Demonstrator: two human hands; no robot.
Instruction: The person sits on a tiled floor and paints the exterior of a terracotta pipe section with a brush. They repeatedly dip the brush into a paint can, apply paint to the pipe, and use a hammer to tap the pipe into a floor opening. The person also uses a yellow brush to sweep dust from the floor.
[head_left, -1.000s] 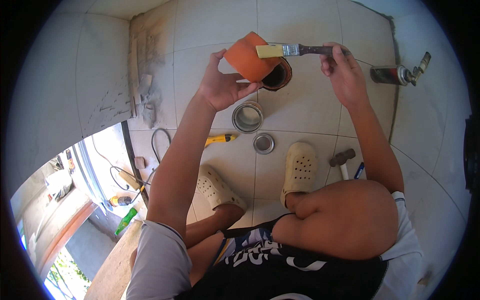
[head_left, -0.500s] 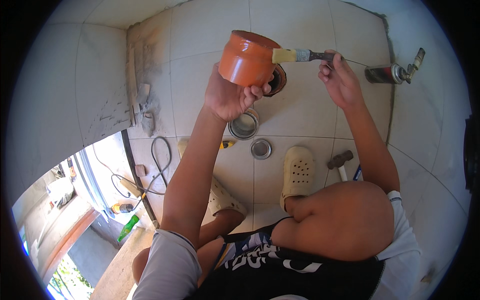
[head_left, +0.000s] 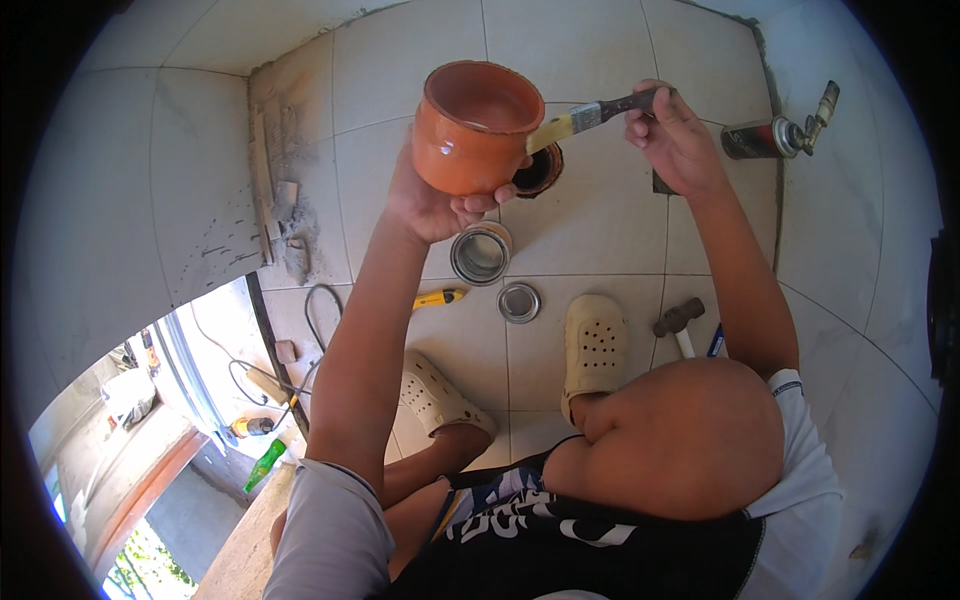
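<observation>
My left hand [head_left: 432,203] is wrapped round an orange-brown pot [head_left: 468,160] from below and holds it up off the floor. The pot's open mouth tips partly toward me, so its inside shows. My right hand [head_left: 680,140] grips a paintbrush [head_left: 590,117] by its dark handle. The brush's pale yellow bristles touch, or nearly touch, the right side of the pot. Beneath the held pot is a second, dark-mouthed round container [head_left: 540,172], partly hidden. An open metal can [head_left: 481,254] stands on the tiles nearer me, with its round lid [head_left: 519,302] beside it.
A hammer [head_left: 679,318] lies right of my shoe [head_left: 596,345]. By the right wall is a gas canister with a torch head [head_left: 762,138]. A yellow-handled tool [head_left: 438,298] sits near my left forearm. Cables [head_left: 325,310] and a green bottle [head_left: 264,465] are at the left.
My left hand has shifted slightly left and tilted the pot, so more of its mouth shows. The brush has angled downward toward its bristles and moved a little left and lower along the pot.
</observation>
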